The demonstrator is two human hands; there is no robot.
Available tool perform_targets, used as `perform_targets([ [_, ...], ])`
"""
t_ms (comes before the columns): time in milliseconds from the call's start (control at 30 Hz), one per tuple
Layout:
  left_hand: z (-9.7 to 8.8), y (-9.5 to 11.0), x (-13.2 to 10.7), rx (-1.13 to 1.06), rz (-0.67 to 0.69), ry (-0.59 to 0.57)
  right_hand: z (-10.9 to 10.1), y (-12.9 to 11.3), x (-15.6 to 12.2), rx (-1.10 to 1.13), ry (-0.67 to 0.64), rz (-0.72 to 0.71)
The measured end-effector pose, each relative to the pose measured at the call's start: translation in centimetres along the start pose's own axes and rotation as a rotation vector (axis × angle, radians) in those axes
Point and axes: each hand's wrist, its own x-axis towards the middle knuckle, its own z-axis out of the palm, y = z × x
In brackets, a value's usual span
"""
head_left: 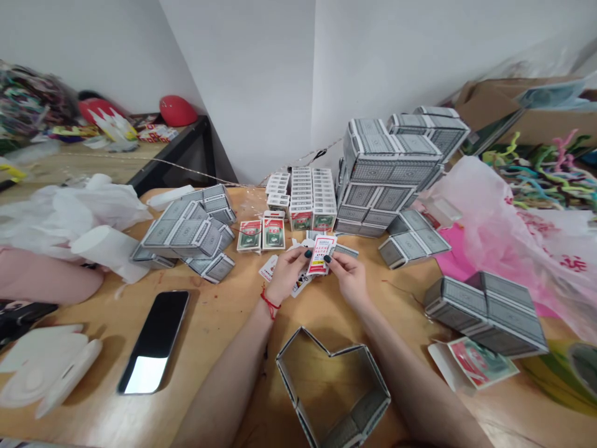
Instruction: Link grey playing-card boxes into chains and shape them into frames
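Near the middle of the table, my left hand (290, 269) and my right hand (349, 272) are closed on a white card (321, 255) with a red border and red and yellow print. Whether it is one card or a thin stack, I cannot tell. Loose playing cards (302, 285) lie face up under and beside my left hand. Between my forearms stands a heart-shaped frame (359, 415) of joined, folded playing cards, hollow inside. Just beyond my hands are two card boxes (273, 231), green and red, on the table.
Rows of card boxes (311, 196) stand at the back. Folded-card blocks rise in a tall stack (392, 168) at back right; another pile (186, 227) sits at left. A phone (156, 342) lies at left. An opened card box (480, 364) and pink plastic bag (494, 205) are at right.
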Motion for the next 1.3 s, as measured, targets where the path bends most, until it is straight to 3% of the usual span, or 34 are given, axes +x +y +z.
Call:
perform_targets([
  [333,-0.3,0.1,-0.2,0.191,0.098,-0.063,-0.9,0.7,0.1,-0.051,0.0,-0.011],
  [667,0.0,0.1,-0.4,0.268,0.125,-0.003,-1.0,0.5,0.1,-0.029,0.006,0.03],
  [900,0.4,-0.1,-0.5,0.281,0.162,0.122,-1.1,0.8,0.1,-0.004,-0.04,0.047],
  [1067,1.0,0.3,-0.6,0.26,0.151,0.125,-1.0,0.9,0.1,0.007,-0.042,0.072],
  [1300,1.2,-0.3,-0.8,0.414,0.258,0.138,-0.9,0.8,0.1,-0.03,-0.075,0.061],
])
